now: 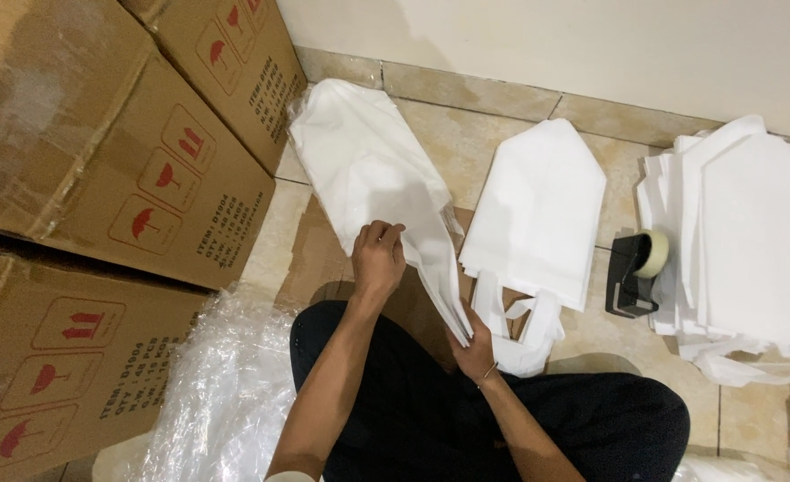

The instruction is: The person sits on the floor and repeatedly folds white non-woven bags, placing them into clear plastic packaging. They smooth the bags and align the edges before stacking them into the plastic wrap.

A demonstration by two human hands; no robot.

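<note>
Left hand (379, 259), right hand (473, 350) apparently pinching bag stack (368, 170).

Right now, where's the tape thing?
The tape dispenser sits on the floor, right of the hands, between the folded white bag and the big bag stack.

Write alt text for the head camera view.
A seated person's left hand and right hand hold a stack of white bags in clear plastic over a tiled floor. Cardboard boxes stand left; a folded white bag, tape dispenser and bag pile lie right.
</note>
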